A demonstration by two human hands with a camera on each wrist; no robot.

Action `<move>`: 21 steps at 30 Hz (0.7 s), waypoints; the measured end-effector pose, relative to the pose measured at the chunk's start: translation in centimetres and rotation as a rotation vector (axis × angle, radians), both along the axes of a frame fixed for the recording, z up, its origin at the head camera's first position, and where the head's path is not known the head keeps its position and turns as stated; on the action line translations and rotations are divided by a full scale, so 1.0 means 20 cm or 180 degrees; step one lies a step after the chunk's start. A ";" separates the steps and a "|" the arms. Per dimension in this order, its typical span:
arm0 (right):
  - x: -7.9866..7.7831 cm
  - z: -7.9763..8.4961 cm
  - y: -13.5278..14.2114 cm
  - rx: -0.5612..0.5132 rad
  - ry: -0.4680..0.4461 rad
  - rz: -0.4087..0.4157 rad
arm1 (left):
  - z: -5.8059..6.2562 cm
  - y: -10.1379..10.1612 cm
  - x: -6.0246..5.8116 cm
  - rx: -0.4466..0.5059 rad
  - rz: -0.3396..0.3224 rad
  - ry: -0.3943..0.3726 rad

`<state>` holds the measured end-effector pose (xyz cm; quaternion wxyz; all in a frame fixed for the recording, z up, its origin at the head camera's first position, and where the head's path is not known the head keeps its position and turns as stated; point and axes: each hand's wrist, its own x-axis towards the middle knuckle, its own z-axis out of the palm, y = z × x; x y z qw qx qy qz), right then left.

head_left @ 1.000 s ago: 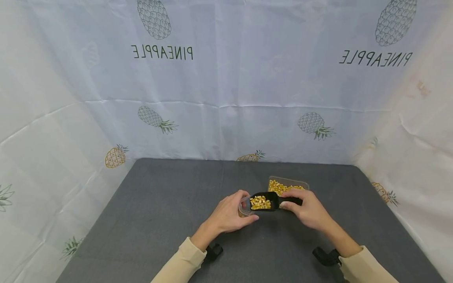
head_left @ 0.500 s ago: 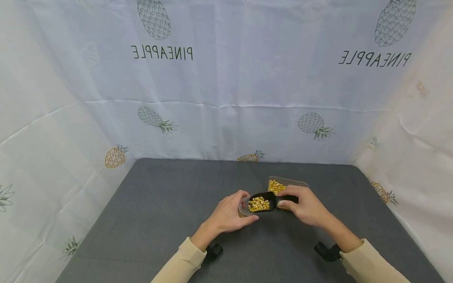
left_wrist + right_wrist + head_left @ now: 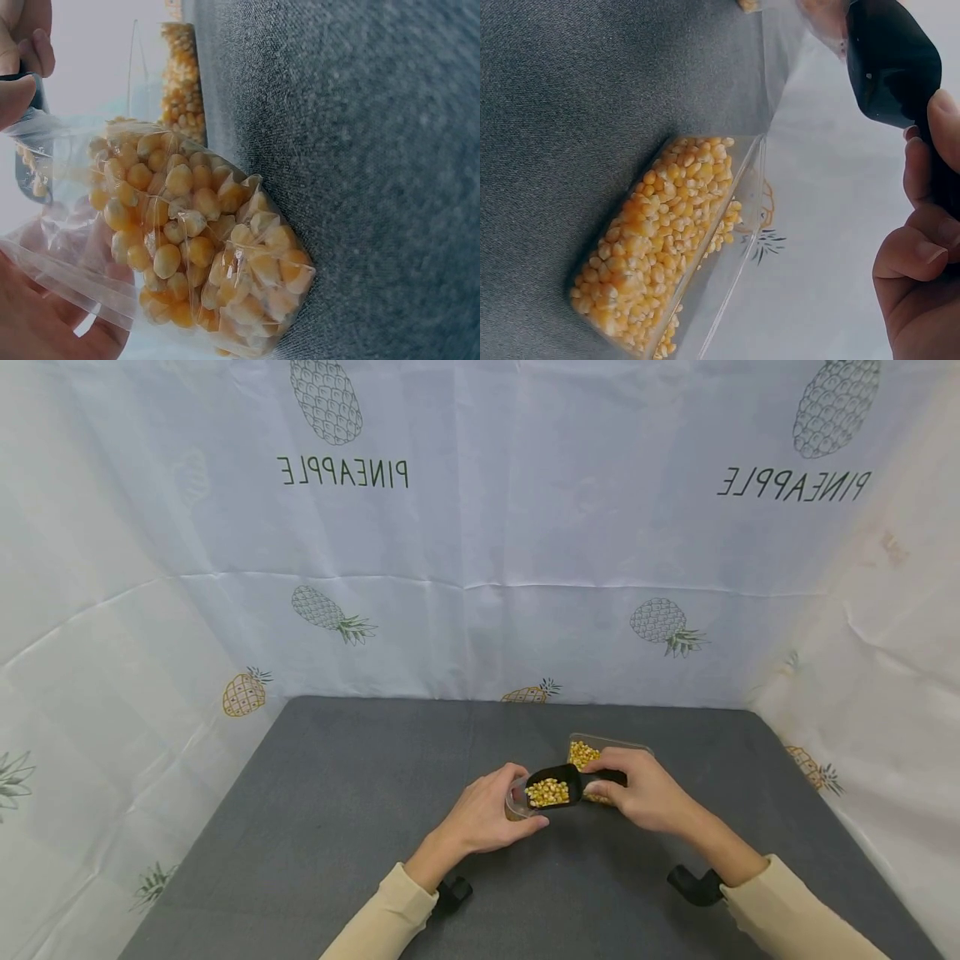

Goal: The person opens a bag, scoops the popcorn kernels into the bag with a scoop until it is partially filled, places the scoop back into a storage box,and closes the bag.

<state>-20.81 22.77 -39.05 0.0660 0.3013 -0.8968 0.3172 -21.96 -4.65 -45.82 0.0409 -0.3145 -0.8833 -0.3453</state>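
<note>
My left hand (image 3: 487, 810) grips the mouth of a clear plastic bag (image 3: 202, 232), fingers and thumb on opposite sides of the opening. Yellow corn kernels (image 3: 180, 180) fill the bag's lower part, which stands on the grey surface. With my right hand (image 3: 652, 793) I pinch the handle of a black scoop (image 3: 575, 781) between thumb and fingers. Corn kernels (image 3: 547, 792) lie in the scoop, and its front lip is over the bag's mouth. In the right wrist view the scoop's dark underside (image 3: 892, 67) shows.
A clear rectangular container (image 3: 720, 289) of corn kernels stands on the grey table (image 3: 360, 827), behind and partly hidden by my right hand. White pineapple-print cloth (image 3: 487, 527) hangs at the back and sides. Black wrist mounts (image 3: 453, 893) sit below both sleeves.
My right hand and the scoop have shifted slightly left, bringing the scoop further over the bag's mouth. My left hand and the bag have stayed in place.
</note>
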 end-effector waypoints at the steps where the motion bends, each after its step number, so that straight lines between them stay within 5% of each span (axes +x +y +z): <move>1: 0.00 0.00 0.00 0.0007 0.0013 0.0007 | 0.00 0.00 0.00 0.0000 0.0003 0.0000; 21: 0.01 0.06 -0.05 0.0422 0.0396 0.0136 | 0.00 0.00 0.00 -0.0028 -0.0010 0.0027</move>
